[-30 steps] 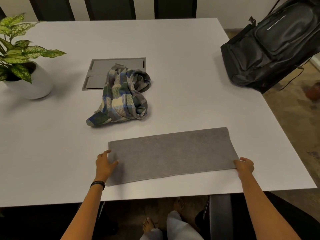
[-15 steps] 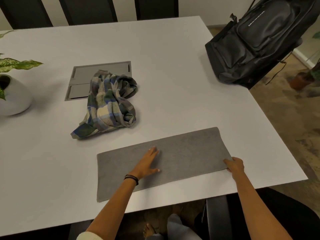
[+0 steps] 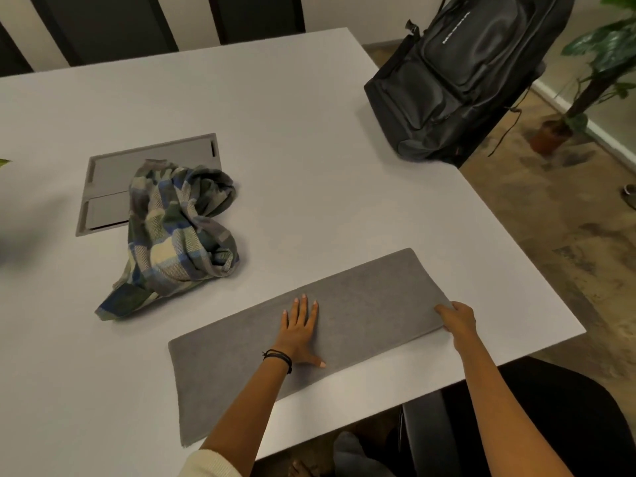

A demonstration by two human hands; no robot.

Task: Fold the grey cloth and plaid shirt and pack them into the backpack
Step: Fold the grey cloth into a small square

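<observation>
Grey cloth (image 3: pixel 344 339) folded into a long strip near the front table (image 3: pixel 292 132) edge, long axis running near-left to far-right.
Left hand (image 3: pixel 299 333) flat, fingers spread, on nappy mid-strip; right hand (image 3: pixel 457 318) pinches the right end. Crumpled woven plaid shirt (image 3: pixel 175 232) far left; black backpack (image 3: pixel 457 84) far right.

Dim, soft indoor light; faint shadows; wide-angle edge distortion; slight blur.

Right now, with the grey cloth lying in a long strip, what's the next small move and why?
Probably lift the end pinched by the right hand and fold it leftward over the flat left hand, halving the grey cloth; it looks long for the backpack.
</observation>
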